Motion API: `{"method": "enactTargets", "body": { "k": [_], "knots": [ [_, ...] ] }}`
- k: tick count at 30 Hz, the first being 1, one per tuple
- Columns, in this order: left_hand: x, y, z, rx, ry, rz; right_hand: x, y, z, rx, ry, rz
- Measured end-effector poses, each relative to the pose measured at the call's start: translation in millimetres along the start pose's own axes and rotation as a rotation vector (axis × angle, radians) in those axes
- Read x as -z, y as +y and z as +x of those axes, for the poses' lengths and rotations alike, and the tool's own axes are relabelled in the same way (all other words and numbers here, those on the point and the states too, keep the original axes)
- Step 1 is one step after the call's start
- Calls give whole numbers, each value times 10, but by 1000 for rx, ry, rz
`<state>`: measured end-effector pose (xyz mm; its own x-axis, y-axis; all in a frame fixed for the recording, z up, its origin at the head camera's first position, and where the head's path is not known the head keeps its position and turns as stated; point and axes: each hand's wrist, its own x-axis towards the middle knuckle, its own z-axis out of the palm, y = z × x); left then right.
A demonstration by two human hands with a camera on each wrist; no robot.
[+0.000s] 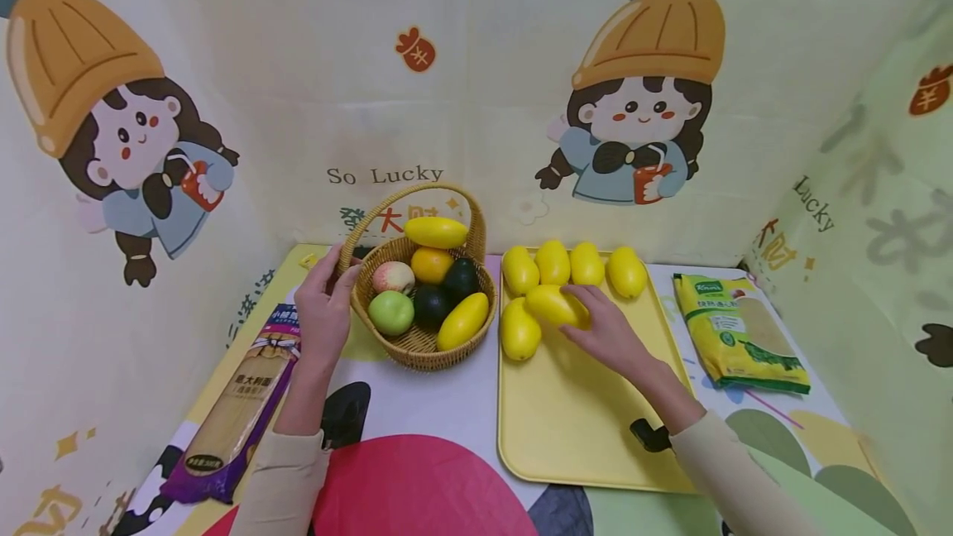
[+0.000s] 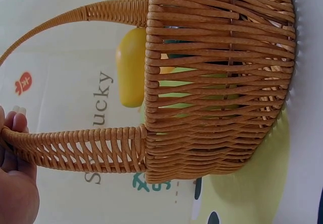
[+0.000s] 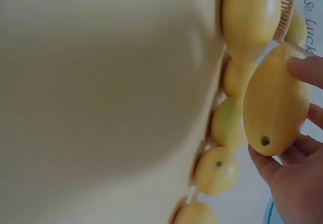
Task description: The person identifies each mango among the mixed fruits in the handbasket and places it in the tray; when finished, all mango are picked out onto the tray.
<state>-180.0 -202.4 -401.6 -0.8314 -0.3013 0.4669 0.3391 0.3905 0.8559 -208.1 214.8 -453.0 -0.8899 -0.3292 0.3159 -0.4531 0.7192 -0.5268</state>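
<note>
In the head view my left hand (image 1: 325, 308) grips the handle of a wicker basket (image 1: 424, 361) by its left side. The left wrist view shows the handle (image 2: 86, 146) between thumb and fingers. Inside the basket sit a green apple (image 1: 390, 313), a pinkish round fruit (image 1: 393, 278), an orange (image 1: 432, 265), dark green fruits (image 1: 432, 307) and yellow mangoes (image 1: 463, 322), one high at the back. My right hand (image 1: 606, 329) holds a mango (image 1: 549, 306) over a yellow tray (image 1: 573, 428); thumb and fingers clasp it in the right wrist view.
Several more mangoes (image 1: 553, 262) lie along the tray's back edge and left side. A purple pack of spaghetti (image 1: 238, 404) lies left of the basket. Right of the tray is a yellow-green Knorr packet (image 1: 737, 331). Printed cloth walls (image 1: 476, 122) stand behind and at the sides.
</note>
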Motion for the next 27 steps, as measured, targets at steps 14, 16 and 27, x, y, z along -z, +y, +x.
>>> {"method": "enactTargets", "body": {
  "k": [14,16,27],
  "knots": [
    [6,-6,0,-21,-4,-27,-122,121,-242,-119,7,-74],
    [4,-11,0,-24,-3,-26,-130,107,-261,-108,12,-94],
    [-4,-25,8,-35,3,-16,-119,-32,-264,-201,-36,-56]
  ]
}}
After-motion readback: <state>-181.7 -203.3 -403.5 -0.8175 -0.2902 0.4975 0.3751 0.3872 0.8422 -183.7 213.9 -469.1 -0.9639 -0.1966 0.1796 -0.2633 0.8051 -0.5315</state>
